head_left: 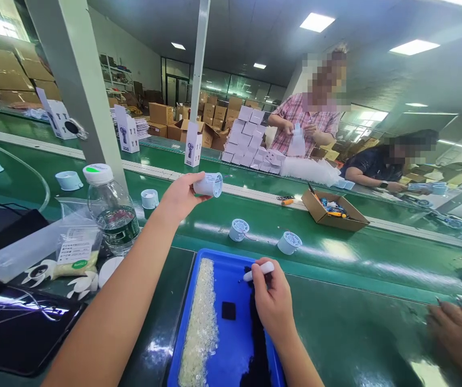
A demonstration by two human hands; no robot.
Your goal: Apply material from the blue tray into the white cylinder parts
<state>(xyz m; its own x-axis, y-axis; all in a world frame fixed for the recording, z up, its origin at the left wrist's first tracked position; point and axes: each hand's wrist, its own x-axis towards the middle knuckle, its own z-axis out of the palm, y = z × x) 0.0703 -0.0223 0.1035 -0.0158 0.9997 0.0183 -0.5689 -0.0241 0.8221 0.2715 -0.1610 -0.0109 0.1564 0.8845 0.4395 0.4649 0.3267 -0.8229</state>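
My left hand (pixel 181 198) is closed around a light-blue plastic cylinder housing (pixel 208 185), holding it over the green belt with its open, ribbed end facing right. In my right hand (pixel 273 301) is a white pen-shaped tool (pixel 260 271), pinched between thumb and fingers, its thin tip pointing left. That tip is above a blue tray (pixel 231 357). Small clear rings (pixel 199 328) are heaped along the tray's left side, and small black pieces (pixel 257 349) run along its right, partly behind my hand. A black square pad (pixel 228 310) lies between the two heaps.
Blue housings (pixel 239 230) stand on the conveyor belt (pixel 199 231). A water bottle (pixel 114 215) and a dark tablet-like slab (pixel 17 333) are at left. A small carton (pixel 333 212) holds tools. Another person's hand (pixel 460 333) is at right; two people work across the belt.
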